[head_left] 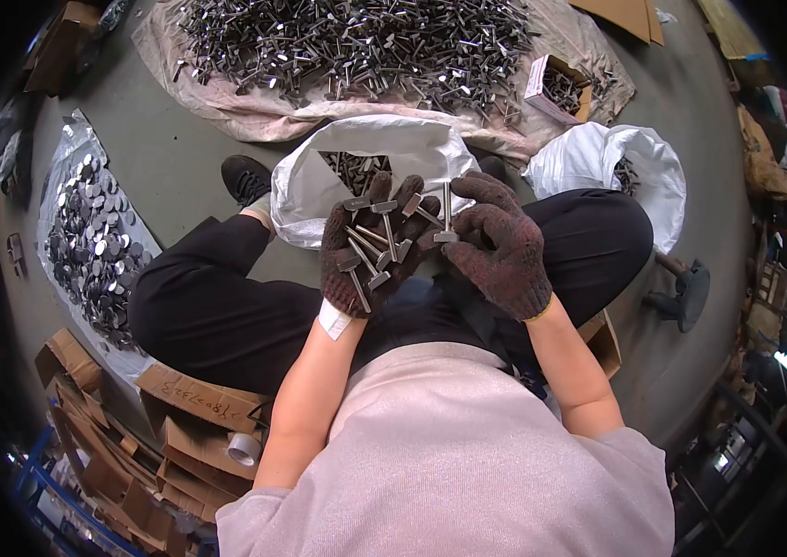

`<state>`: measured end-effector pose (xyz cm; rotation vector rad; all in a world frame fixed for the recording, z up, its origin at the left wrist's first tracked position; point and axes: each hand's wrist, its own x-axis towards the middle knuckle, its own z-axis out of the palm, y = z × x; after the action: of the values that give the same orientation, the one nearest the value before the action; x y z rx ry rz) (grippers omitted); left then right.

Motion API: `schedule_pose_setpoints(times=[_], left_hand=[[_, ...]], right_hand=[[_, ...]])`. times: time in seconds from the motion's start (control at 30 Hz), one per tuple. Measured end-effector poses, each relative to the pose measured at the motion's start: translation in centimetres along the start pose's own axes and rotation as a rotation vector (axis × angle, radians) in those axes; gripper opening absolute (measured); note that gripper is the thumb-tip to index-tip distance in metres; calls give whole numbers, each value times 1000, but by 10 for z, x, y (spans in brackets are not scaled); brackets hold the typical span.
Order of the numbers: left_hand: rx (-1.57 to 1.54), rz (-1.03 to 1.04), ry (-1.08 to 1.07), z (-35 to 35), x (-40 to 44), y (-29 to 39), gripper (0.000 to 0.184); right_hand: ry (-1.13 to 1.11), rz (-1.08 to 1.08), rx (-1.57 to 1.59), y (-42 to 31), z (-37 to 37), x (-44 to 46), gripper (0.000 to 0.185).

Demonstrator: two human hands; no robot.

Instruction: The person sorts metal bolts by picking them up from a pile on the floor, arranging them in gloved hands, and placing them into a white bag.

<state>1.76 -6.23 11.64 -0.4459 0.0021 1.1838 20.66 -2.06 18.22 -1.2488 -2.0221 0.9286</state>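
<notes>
My left hand point(336, 249), in a dark work glove, is turned palm up with its fingers curled around several metal T-bolts point(390, 230). My right hand point(509, 255), gloved the same way, pinches a single T-bolt point(446, 213) between thumb and fingers, its shank pointing up and its flat head down. This bolt is held just beside the left fingertips. Directly beyond both hands stands an open white sack point(296, 200) with more bolts point(356, 170) inside; the hands hide part of its near side.
A large pile of bolts point(347, 46) covers a cloth point(226, 110) ahead, with a small box point(539, 91) of bolts on it. Right is a second white sack point(588, 153). Round metal discs point(96, 241) lie on plastic at left; cardboard boxes point(198, 399) stand behind left.
</notes>
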Motion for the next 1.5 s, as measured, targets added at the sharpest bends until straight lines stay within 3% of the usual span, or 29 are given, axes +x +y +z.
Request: schedule_pose_setpoints(times=[0.2, 0.4, 0.47, 0.87, 1.37, 1.5], left_hand=[[105, -4, -27, 1, 1, 0, 62], [-52, -21, -49, -7, 0, 3, 60], [133, -57, -140, -9, 2, 5, 59], [298, -79, -135, -5, 2, 5, 57], [165, -29, -76, -8, 3, 3, 57], [98, -6, 31, -8, 5, 0, 59]], right_hand=[[31, -86, -117, 4, 2, 3, 27], [38, -107, -149, 7, 5, 3, 27], [35, -103, -156, 7, 5, 4, 27], [6, 4, -51, 8, 9, 1, 24], [95, -52, -88, 17, 7, 5, 24], [133, 212, -16, 23, -16, 17, 21]])
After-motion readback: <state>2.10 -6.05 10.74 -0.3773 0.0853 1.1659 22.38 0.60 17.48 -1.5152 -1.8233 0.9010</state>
